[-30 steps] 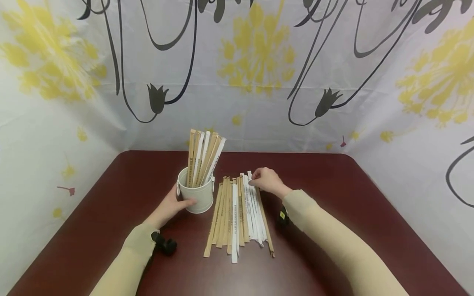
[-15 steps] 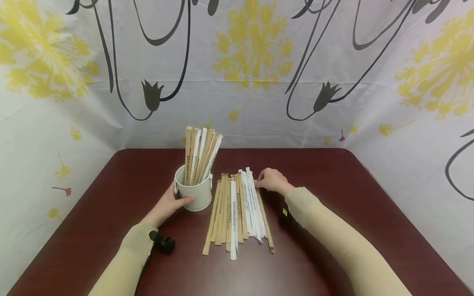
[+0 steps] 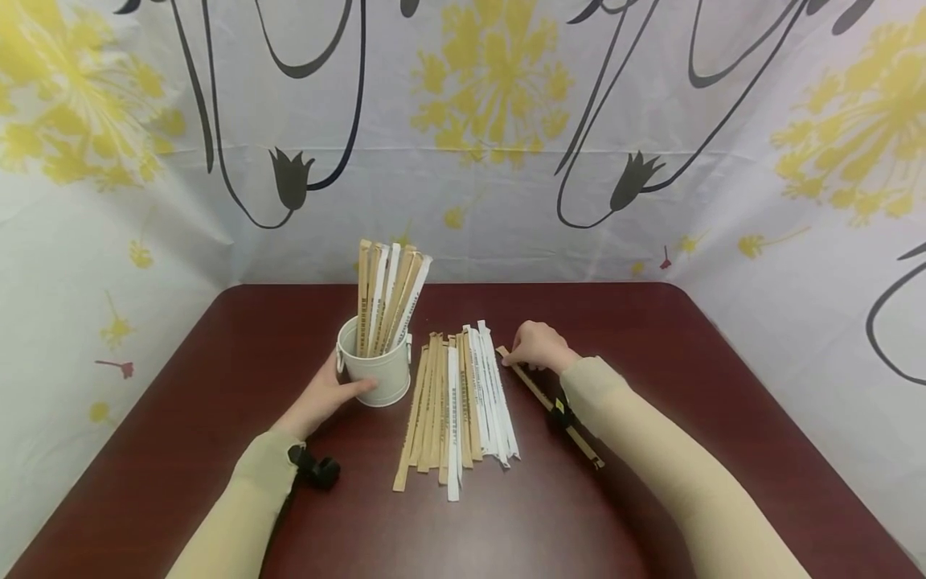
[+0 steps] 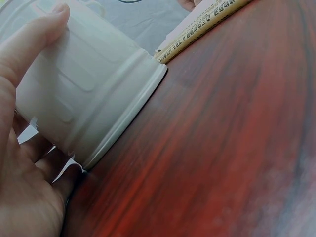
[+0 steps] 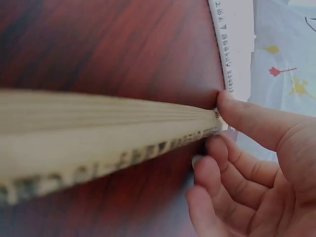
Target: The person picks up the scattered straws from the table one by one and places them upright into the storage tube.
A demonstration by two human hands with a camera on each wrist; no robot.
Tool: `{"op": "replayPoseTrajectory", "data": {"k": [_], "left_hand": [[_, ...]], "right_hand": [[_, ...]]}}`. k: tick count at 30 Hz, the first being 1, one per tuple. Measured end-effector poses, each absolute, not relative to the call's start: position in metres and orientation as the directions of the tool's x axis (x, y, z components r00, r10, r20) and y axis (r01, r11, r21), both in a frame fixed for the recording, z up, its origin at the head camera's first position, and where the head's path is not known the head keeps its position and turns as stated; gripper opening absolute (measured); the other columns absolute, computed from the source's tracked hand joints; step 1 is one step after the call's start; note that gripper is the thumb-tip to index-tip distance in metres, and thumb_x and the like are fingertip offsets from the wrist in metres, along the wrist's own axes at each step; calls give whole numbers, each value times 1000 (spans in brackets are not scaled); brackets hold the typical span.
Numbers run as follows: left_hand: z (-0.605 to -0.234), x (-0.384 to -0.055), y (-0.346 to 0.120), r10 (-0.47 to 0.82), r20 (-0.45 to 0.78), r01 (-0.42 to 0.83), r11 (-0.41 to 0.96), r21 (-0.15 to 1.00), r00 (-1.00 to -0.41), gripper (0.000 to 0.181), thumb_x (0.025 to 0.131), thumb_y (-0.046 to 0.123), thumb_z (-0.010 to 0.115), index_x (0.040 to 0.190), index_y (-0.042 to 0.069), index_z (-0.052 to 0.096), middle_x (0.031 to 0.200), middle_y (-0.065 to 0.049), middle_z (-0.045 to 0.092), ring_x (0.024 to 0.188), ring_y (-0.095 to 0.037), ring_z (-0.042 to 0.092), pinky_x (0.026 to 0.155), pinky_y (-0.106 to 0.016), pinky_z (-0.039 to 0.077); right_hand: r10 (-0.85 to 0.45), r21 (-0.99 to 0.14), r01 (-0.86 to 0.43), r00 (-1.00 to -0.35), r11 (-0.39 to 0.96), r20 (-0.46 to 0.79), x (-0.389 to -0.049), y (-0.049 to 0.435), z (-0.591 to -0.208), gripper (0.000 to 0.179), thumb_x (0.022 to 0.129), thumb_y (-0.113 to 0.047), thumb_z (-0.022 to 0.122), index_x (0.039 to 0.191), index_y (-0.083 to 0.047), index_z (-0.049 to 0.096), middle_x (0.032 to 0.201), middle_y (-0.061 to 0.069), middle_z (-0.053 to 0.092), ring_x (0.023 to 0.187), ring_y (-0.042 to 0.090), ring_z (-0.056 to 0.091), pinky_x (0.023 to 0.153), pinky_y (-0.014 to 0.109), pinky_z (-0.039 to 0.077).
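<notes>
My left hand holds a small white metal bucket at its left side, thumb across the front. In the left wrist view its fingers wrap behind the bucket, which stands on the table. Brown and white paper-wrapped straws lean upright inside it. My right hand pinches one brown paper-wrapped straw near its far end, right of the row. The right wrist view shows that straw between thumb and index finger, its printed side showing. A row of brown wrapped straws and white wrapped straws lies between the hands.
The dark red table has rounded far corners. Patterned cloth hangs behind it and along both sides. Black wrist cameras sit on both arms, the left camera close over the table.
My right hand has moved from the white straws to the brown straw at the right end and swung it away from the row. The left hand still holds the bucket. The head view has shifted slightly.
</notes>
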State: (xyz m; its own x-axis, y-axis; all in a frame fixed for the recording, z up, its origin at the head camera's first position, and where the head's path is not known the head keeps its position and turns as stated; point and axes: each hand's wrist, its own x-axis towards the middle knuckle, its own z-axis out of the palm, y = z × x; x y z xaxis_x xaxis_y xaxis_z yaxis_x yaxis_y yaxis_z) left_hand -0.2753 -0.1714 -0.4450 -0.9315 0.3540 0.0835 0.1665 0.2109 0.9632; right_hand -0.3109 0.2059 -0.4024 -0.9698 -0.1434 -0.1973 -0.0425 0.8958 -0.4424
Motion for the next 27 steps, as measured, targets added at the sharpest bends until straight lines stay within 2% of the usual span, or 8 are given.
{"op": "replayPoseTrajectory", "data": {"k": [4, 10, 14, 17, 21, 24, 27], "left_hand": [[-445, -276, -172, 362, 101, 176, 181, 968, -927, 92, 85, 19, 77, 154, 22, 16, 148, -8, 36, 134, -25, 34, 109, -49, 26], [-446, -277, -170, 384, 130, 198, 144, 970, -914, 94, 85, 16, 76, 155, 26, 14, 149, -6, 35, 135, -24, 32, 109, -49, 25], [-447, -275, -170, 379, 116, 185, 152, 971, -918, 93, 85, 18, 77, 155, 25, 15, 149, -6, 35, 135, -24, 33, 109, -49, 26], [-447, -275, -171, 377, 109, 180, 159, 971, -920, 93, 85, 19, 77, 155, 25, 16, 149, -7, 36, 135, -25, 33, 108, -50, 27], [-445, -276, -172, 366, 115, 195, 190, 962, -924, 93, 85, 21, 77, 155, 27, 15, 149, -6, 35, 135, -25, 32, 110, -50, 24], [-444, -277, -172, 359, 113, 199, 212, 957, -927, 94, 85, 22, 77, 155, 23, 15, 148, -8, 36, 135, -25, 33, 110, -49, 23], [-445, -278, -171, 359, 112, 193, 198, 961, -927, 93, 85, 20, 77, 155, 21, 16, 148, -10, 37, 135, -25, 33, 110, -49, 23]], "right_hand": [[-180, -481, -52, -958, 875, -223, -313, 204, -400, 20, 82, -18, 77, 67, -7, 71, 63, 7, 65, 54, 21, 62, 51, 35, 52], [-182, -458, -61, -957, 887, -224, -319, 205, -392, 23, 85, -21, 70, 69, -5, 70, 62, 8, 64, 55, 21, 61, 52, 35, 53], [-179, -569, -59, -971, 820, -158, -323, 203, -362, 21, 86, -20, 67, 79, -1, 72, 65, 8, 64, 58, 24, 62, 58, 39, 55], [-156, -732, -72, -987, 677, -47, -324, 193, -321, 17, 85, -15, 65, 85, 1, 70, 66, 8, 64, 57, 22, 61, 58, 37, 56], [-53, -929, -217, -976, 299, 211, -318, 173, -267, 14, 85, -6, 62, 93, 5, 67, 71, 9, 65, 56, 18, 60, 54, 31, 55], [50, -924, -380, -923, 36, 382, -311, 157, -243, 11, 86, -4, 63, 93, 4, 66, 78, 11, 66, 61, 20, 63, 56, 32, 56], [105, -880, -468, -882, -81, 460, -307, 140, -233, 7, 88, -6, 65, 89, 1, 65, 83, 11, 67, 68, 23, 66, 58, 35, 56]]}}
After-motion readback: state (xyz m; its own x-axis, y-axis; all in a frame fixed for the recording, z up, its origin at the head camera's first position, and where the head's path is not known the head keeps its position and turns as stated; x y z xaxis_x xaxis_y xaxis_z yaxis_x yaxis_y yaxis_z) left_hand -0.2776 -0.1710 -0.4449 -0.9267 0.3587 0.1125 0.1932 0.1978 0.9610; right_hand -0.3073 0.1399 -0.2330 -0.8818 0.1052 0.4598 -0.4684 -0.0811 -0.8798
